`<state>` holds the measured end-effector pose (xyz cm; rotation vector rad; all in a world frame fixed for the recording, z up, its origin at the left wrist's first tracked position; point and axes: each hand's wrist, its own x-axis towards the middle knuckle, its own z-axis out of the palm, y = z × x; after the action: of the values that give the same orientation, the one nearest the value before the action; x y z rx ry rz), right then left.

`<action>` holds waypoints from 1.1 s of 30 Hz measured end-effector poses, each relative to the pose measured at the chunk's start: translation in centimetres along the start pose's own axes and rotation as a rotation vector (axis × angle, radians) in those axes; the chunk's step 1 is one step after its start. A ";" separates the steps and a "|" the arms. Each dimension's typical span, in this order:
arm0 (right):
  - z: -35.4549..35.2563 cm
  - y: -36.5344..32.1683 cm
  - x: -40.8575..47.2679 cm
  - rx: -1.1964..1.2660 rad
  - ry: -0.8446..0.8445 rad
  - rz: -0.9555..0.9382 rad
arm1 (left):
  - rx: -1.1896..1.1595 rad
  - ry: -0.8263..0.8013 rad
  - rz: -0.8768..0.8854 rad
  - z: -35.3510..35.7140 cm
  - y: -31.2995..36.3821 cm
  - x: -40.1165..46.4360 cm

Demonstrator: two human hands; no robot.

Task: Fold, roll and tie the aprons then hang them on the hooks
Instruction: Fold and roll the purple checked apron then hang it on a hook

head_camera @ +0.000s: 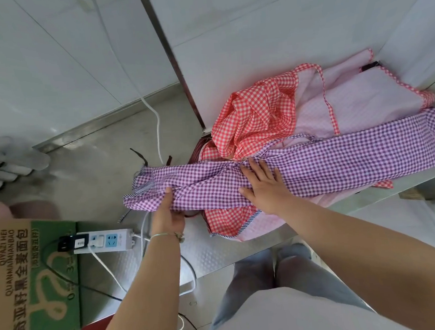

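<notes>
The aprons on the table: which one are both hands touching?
The purple checked apron, folded into a long band across the front. The left hand grips its end and the right hand presses flat on its middle. The red checked apron lies crumpled behind, untouched.

purple apron (315,167): checked cloth (matt) | table (218,253): embossed metal | box (9,280): cardboard

Power strip (105,241), cardboard box (20,279) crowd left; apron pile (259,114) behind
</notes>
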<state>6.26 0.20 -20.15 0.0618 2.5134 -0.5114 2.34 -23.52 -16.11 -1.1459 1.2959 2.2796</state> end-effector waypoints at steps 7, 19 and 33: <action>0.1 0.2 0.0 0.012 0.017 -0.013 | 0.208 0.669 0.284 -2.4 2.4 1.0; -2.1 1.3 -1.6 0.882 0.239 -0.008 | 1.629 -0.754 1.337 7.4 -9.7 -3.2; 0.2 17.3 -6.8 0.073 0.577 0.280 | 2.154 -0.851 1.263 16.9 -17.6 -4.1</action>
<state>14.72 16.57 -22.59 0.6648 2.9659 -0.5233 6.66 0.64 -18.73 1.3589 2.5556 0.0896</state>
